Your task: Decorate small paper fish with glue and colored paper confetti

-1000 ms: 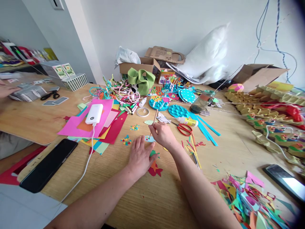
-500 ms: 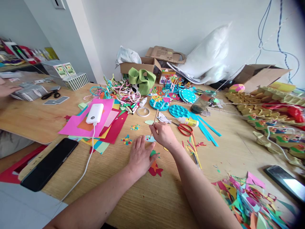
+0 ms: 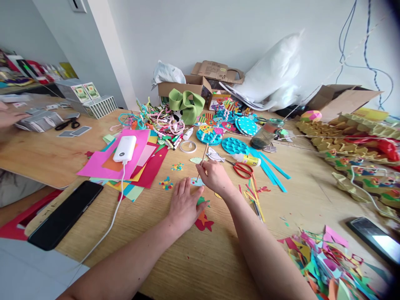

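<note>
My right hand [image 3: 214, 175] is closed round a thin wooden stick [image 3: 205, 153], its lower end on a small light blue paper cutout [image 3: 196, 181]. My left hand [image 3: 185, 204] lies flat with its fingers stretched out, fingertips at the cutout's left edge. Partly under the left thumb are a green paper piece and an orange and red paper fish [image 3: 204, 223]. Small piles of coloured paper dots [image 3: 166, 183] lie left of the cutout. Beyond the hands are a pale green dotted cutout [image 3: 196, 160] and a white paper fish [image 3: 215, 154].
Red-handled scissors [image 3: 243, 169] and a glue bottle [image 3: 248, 159] lie right of the hands. Coloured sheets carry a white power bank [image 3: 124, 148]; a black phone [image 3: 65, 214] is at left. Paper scraps [image 3: 331, 262] and egg trays [image 3: 343, 141] fill the right. Another person's hand [image 3: 9, 114] shows at far left.
</note>
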A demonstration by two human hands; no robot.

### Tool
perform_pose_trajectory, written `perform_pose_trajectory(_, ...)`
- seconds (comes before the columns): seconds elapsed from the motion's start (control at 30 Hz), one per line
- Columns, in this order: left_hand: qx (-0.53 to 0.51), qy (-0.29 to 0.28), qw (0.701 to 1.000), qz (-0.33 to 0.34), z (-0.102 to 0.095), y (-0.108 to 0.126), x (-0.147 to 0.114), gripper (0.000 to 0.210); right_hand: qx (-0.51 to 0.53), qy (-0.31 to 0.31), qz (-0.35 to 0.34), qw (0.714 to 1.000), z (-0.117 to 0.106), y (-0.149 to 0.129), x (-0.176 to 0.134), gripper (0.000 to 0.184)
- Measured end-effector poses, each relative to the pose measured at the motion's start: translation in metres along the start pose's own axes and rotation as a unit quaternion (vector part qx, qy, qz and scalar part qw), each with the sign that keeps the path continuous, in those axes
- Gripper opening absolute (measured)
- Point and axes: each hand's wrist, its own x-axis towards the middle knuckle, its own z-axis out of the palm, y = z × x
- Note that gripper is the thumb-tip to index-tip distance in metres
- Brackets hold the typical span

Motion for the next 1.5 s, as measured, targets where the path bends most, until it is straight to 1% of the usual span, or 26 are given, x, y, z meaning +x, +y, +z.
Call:
perform_pose_trajectory(0.13,0.003,0.003,1.0,0.002,0.001,0.0,-0.001,0.045,0.033,-0.013,0.022,0.999,-0.005,0.001,0.0,0.032)
perform_pose_trajectory(0.3,0.009,0.006,1.0,0.003,0.0,0.0,-0.002,0.045,0.081,-0.012,0.05,0.995,-0.011,0.0,0.0,0.032)
perform_pose_trajectory(0.47,0.004,0.009,1.0,0.003,-0.001,0.0,0.0,0.044,0.074,-0.023,0.049,0.996,-0.009,0.0,0.001,0.031)
perform_pose_trajectory(0.63,0.001,0.012,1.0,0.004,-0.001,0.0,0.0,0.044,0.1,-0.002,0.049,0.994,-0.004,0.001,0.001,0.033)
perform_pose_trajectory(0.77,-0.002,0.011,1.0,0.001,0.0,0.001,0.0,0.044,0.104,-0.007,0.052,0.993,-0.002,0.003,0.0,0.032)
perform_pose_trajectory(0.9,0.002,0.005,1.0,-0.004,0.0,0.001,-0.001,0.045,0.103,0.012,0.05,0.993,-0.002,0.005,0.0,0.034)
perform_pose_trajectory(1.03,0.001,0.003,1.0,-0.005,-0.002,0.002,0.0,0.045,0.112,0.003,0.052,0.992,-0.002,0.006,-0.001,0.034)
perform_pose_trajectory(1.17,0.001,0.005,1.0,-0.005,-0.003,0.002,0.0,0.045,0.11,0.013,0.053,0.992,-0.001,0.005,0.0,0.032)
perform_pose_trajectory(1.27,0.0,0.004,1.0,-0.008,-0.001,0.002,-0.001,0.045,0.113,0.01,0.063,0.992,-0.002,0.003,0.0,0.033)
perform_pose_trajectory(1.33,-0.001,0.001,1.0,-0.01,0.0,0.002,-0.001,0.046,0.133,0.015,0.078,0.988,-0.004,0.002,0.0,0.034)
perform_pose_trajectory(1.4,-0.004,-0.003,1.0,-0.013,0.0,0.002,0.0,0.049,0.162,0.033,0.097,0.981,-0.008,0.001,0.0,0.035)
perform_pose_trajectory(1.5,-0.005,-0.013,1.0,-0.019,0.0,0.002,0.0,0.053,0.234,0.066,0.106,0.964,-0.014,-0.004,0.001,0.033)
